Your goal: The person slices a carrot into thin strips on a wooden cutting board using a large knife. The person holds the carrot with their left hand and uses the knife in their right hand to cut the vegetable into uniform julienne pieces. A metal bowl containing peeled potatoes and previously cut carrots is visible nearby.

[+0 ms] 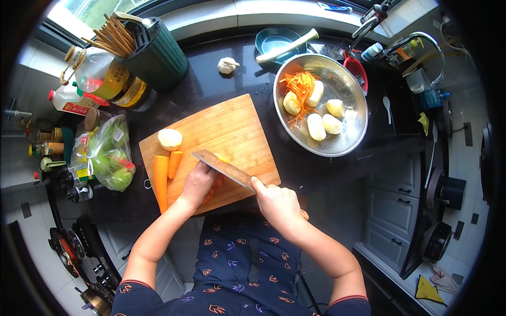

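My right hand (278,204) is wrapped round the handle of a cleaver (225,169), its broad blade slanting over the wooden cutting board (240,124). Close to the blade's far end, my left hand (198,184) has its fingers curled down on orange carrot pieces (213,190), partly hidden by the hand and blade. A small bit of yellow-orange shows just behind the blade. Left of that hand lie a long carrot (161,181) and a shorter carrot piece (174,164). A peeled potato (169,139) sits at the board's left edge.
At right stands a steel bowl (352,124) with several peeled potatoes and shredded carrot (301,88). Behind are a garlic bulb (227,65), a blue-green bowl (268,38) and a white stalk (290,46). Bagged green vegetables (112,155), bottles and a chopstick holder (158,58) line the left.
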`<state>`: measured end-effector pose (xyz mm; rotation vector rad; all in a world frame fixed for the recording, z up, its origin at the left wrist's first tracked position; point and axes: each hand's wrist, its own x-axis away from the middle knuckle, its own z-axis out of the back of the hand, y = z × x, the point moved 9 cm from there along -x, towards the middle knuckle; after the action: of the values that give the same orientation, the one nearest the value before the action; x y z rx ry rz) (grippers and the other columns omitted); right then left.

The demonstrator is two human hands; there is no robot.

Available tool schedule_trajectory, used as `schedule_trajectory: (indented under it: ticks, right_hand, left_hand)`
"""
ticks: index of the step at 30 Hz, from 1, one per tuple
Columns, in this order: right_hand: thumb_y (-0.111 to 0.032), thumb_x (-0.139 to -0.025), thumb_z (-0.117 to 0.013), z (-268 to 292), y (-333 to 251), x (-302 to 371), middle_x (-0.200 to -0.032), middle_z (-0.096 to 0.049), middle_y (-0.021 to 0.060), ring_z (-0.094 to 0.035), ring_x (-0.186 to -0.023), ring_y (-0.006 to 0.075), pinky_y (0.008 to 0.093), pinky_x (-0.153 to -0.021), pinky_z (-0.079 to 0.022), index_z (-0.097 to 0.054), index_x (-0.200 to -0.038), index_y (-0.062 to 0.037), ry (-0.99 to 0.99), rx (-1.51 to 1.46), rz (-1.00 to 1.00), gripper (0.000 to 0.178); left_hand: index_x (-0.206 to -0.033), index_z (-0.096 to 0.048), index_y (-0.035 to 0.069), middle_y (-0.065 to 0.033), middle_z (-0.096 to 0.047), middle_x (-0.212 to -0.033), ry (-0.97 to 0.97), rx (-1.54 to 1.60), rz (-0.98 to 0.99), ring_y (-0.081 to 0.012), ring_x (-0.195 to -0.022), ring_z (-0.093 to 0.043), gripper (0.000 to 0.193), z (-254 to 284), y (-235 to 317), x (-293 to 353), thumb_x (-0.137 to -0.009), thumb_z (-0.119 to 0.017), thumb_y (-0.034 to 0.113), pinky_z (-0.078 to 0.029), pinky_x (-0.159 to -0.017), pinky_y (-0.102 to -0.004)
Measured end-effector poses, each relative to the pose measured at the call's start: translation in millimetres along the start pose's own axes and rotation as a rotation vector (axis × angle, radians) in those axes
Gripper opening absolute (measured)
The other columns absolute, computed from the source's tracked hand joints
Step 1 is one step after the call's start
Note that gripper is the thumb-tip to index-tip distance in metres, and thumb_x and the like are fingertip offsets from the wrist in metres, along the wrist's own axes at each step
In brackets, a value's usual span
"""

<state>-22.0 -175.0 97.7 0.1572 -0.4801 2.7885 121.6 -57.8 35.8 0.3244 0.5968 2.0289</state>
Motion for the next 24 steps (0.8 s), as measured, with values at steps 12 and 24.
schedule_trajectory:
  ticks: [12,24]
  right_hand:
    - [-0.008,-0.088,-0.060,-1,2,-9,-0.068,-0.069,0.0147,-0.072,-0.060,0.0310,0.0418,-0.054,-0.058,-0.063,-0.110,-0.0061,0.025,-0.073,-0.010,0.023]
    - [-0.008,-0.088,-0.060,-3,1,-10,-0.070,-0.070,0.0152,-0.072,-0.061,0.0313,0.0421,-0.054,-0.058,-0.063,-0.112,-0.0055,-0.031,-0.040,-0.008,0.025]
  left_hand:
    - [-0.094,-0.070,0.007,-0.0115,-0.064,-0.096,0.134,-0.128,-0.137,-0.0291,-0.096,-0.069,0.017,6,4,-2,-0.078,-0.064,0.005,-0.061,-0.073,-0.0366]
    - [-0.094,-0.069,0.004,-0.0121,-0.064,-0.094,0.151,-0.203,-0.187,-0.0296,-0.091,-0.068,0.017,7,5,1,-0.079,-0.062,0.003,-0.061,-0.071,-0.0364]
